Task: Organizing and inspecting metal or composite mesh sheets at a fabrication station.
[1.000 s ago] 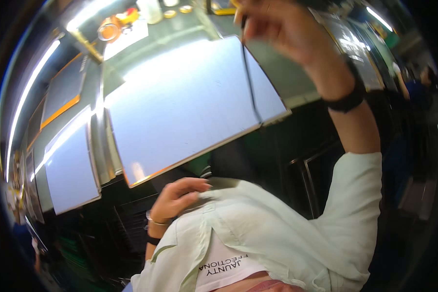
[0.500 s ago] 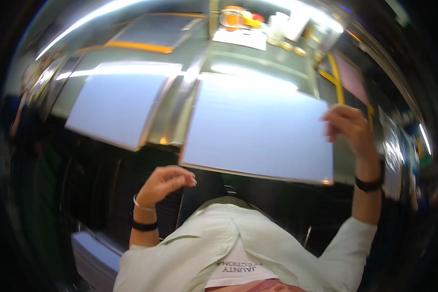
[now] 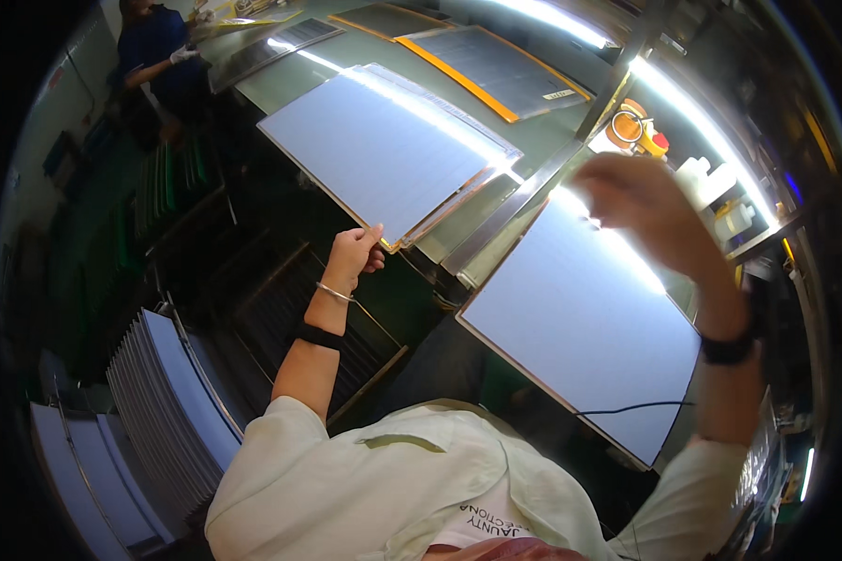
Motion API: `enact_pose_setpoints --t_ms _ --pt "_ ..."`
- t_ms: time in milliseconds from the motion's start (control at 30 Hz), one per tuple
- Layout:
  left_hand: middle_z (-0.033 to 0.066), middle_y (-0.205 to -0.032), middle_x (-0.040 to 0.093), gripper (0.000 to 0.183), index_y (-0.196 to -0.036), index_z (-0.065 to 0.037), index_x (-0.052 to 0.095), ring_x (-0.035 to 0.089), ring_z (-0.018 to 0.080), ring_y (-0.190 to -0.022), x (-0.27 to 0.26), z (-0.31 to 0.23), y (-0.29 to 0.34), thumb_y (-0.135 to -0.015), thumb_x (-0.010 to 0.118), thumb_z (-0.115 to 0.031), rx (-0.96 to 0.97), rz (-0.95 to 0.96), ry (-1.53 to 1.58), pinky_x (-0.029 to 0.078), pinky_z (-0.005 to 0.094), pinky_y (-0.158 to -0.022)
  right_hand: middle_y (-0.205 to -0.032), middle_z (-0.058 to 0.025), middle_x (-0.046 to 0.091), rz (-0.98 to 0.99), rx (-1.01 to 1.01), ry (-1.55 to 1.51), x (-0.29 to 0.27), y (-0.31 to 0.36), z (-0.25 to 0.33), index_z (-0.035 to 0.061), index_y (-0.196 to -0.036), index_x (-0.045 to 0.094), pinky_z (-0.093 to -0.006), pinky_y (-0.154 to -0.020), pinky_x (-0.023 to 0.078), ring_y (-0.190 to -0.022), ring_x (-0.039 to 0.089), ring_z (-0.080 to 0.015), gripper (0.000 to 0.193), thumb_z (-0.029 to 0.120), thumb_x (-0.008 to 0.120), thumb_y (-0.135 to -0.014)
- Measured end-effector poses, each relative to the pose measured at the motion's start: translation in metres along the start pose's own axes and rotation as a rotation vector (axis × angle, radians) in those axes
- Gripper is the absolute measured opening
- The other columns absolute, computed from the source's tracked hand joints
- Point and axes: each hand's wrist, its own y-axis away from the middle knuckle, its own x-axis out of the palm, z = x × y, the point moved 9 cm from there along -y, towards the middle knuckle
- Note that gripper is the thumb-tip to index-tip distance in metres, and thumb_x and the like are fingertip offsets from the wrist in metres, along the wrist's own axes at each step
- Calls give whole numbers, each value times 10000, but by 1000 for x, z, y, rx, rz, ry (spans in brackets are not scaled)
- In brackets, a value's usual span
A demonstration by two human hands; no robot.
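Observation:
My left hand pinches the near corner of a pale blue-white flat panel, thumb on top and fingers curled at the edge. This panel lies on top of other sheets at the left of the workbench, its copper-coloured edge showing. Raised over the far edge of a second pale panel, at the right, is my right hand. It is blurred, with its fingers bent, and I cannot make out anything in it. A thin dark cord crosses the near right part of that second panel.
A metal strip divides the two panels. Behind lies an orange-edged dark screen frame. Tape rolls and white bottles stand far right. Racked panels are at lower left. A gloved co-worker stands far left.
The view has turned toward the left. My left hand has moved forward and taken the left panel's corner. My right hand has left the right panel's side edge and is now above its far edge.

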Motion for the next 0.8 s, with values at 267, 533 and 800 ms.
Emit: enact_pose_setpoints --t_ms 267,533,800 --pt "14 -492 497 434 -621 -44 516 463 83 -375 -34 -29 0 -822 588 -422 66 -105 -81 358 202 -350 -604 -94 630 362 350 -70 191 -65 -107 -6 -795 621 -294 -532 511 -546 630 -182 333 301 511 -863" --pt "10 -496 484 312 -632 -53 514 425 75 -375 -2 0 -3 -808 639 -278 25 57 124 315 199 -351 -618 -98 629 366 483 -244 216 -76 -130 -30 -823 599 -241 -483 513 -510 612 -153 409 358 490 -889" --pt "-2 -464 438 289 -585 -98 469 362 64 -349 -10 -83 38 -812 632 -172 146 193 500 253 193 -338 -1100 -195 531 -93 510 -1445 201 -99 -132 -61 -1132 423 -324 -727 521 -885 601 -256 473 333 513 -886"
